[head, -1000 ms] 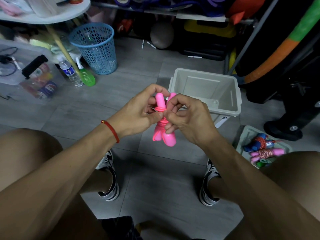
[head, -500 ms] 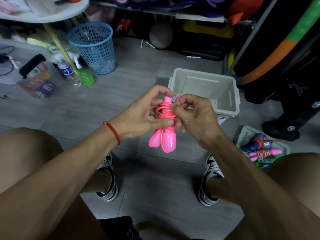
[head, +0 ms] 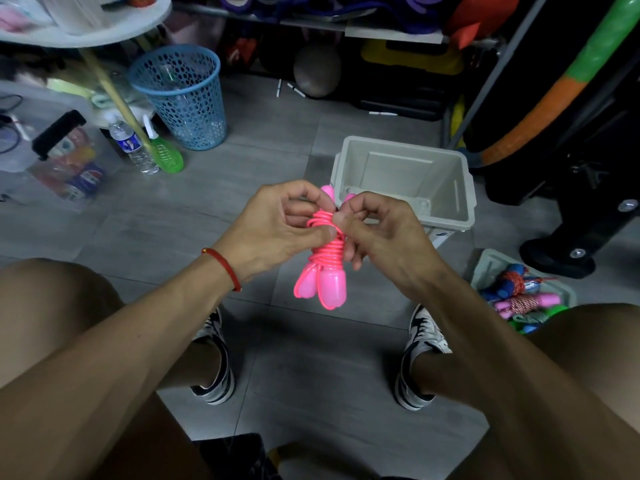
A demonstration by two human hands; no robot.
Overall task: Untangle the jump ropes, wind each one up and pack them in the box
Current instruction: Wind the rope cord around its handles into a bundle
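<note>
A pink jump rope (head: 325,265) hangs upright between my hands, its cord coiled around the two pink handles. My left hand (head: 277,230) grips the bundle from the left, thumb pressed on the coils. My right hand (head: 381,233) pinches the cord near the top from the right. Just beyond my hands a grey plastic box (head: 446,188) stands on the floor, and nothing shows inside it. A shallow grey tray (head: 491,265) at the right holds several wound ropes (head: 519,296) in blue, red, pink and green.
My knees and both striped shoes (head: 422,355) frame the grey tiled floor. A blue mesh basket (head: 183,98), a water bottle (head: 130,147) and a green spray bottle (head: 166,154) stand at the left. Shelves, a ball (head: 317,69) and a black stand (head: 568,251) line the back and right.
The coils now cover more of the handles, and the bundle has turned so its rounded ends hang lower. My right fingers have moved up to the top of the winding.
</note>
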